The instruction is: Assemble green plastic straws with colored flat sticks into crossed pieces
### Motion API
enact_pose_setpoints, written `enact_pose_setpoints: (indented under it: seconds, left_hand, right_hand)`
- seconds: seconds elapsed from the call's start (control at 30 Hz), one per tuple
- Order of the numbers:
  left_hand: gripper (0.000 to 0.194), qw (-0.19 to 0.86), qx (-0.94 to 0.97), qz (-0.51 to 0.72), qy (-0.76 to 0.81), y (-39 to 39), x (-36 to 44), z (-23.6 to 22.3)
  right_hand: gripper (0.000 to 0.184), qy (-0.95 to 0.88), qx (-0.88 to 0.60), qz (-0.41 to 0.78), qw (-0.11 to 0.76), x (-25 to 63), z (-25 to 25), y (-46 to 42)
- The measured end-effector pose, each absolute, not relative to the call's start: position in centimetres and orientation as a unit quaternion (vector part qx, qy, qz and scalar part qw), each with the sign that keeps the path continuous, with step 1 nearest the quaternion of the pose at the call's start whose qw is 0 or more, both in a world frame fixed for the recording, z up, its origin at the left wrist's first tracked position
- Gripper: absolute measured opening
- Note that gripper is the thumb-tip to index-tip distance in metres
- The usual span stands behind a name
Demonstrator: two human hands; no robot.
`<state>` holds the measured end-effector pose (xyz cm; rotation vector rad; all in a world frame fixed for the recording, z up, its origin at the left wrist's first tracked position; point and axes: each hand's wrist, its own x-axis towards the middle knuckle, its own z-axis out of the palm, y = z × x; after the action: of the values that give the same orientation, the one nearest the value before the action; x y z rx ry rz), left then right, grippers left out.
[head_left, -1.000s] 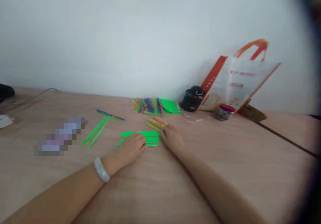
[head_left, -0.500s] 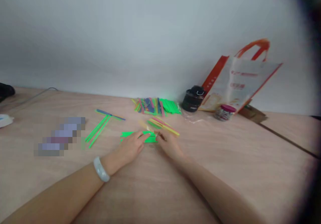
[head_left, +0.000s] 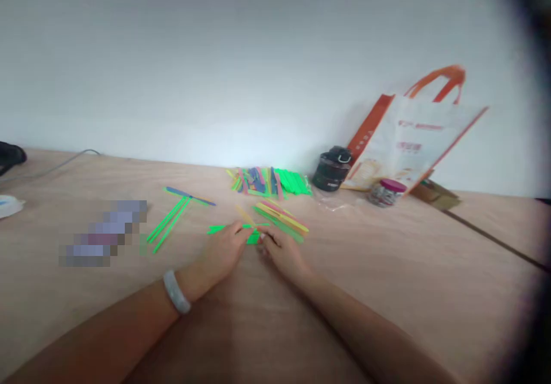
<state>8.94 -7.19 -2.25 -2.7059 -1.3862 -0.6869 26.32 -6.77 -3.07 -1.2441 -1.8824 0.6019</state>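
The thin orange strip point(head_left: 244, 216) is located at the centre of the frame, between the hands. Its long axis slopes from upper left to lower right, ending at the fingertips. Neither hand is clearly nearer.

Right hand point(head_left: 284, 253): thumb and fingers curled, appearing to pinch the lower end of the strip. Left hand point(head_left: 224, 251): thumb and index finger converge on the same point; blur prevents telling whether they grip the strip or only touch it.

Green sticks point(head_left: 216, 229), straight, slender and smooth, lie roughly horizontal beneath and beside the left hand. Flat coloured strips point(head_left: 284, 214), yellow, pink and green, overlap just above the right hand, sloping down to the right.

Left of centre, a blue strip point(head_left: 178, 192) lies across the upper ends of several narrow green rods point(head_left: 169, 222). The desk point(head_left: 413, 258) has a pale, wood-like finish. Upper right: a glossy white bag point(head_left: 417, 137) with orange handles, and a dark cylindrical bottle point(head_left: 330, 173).
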Motion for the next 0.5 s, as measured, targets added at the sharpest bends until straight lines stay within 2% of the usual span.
enact_pose_setpoints:
  seconds: [0.5]
  left_hand:
    - [0.028, 0.028, -0.873, -0.224, -0.432, -7.0, 8.7, -3.3]
  right_hand:
    - [0.039, -0.786, -0.475, 0.145, 0.369, 26.2, -3.5, -7.7]
